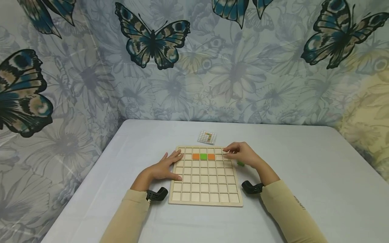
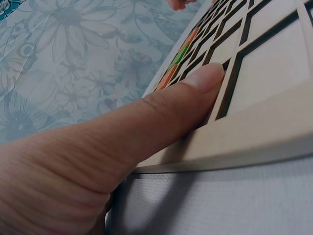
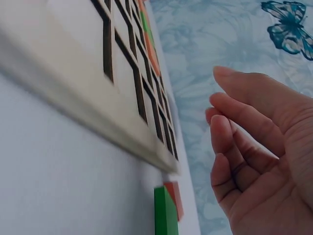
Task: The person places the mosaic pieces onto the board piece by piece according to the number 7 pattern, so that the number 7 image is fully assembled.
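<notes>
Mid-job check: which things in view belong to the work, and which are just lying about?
Likely the job:
grid board, left hand on it, right hand by its right edge
two orange tiles and a green tile in its cells
patterned card beyond it
green block and reddish block beside it

Just around it:
butterfly-print backdrop
white tablecloth
black wrist devices
</notes>
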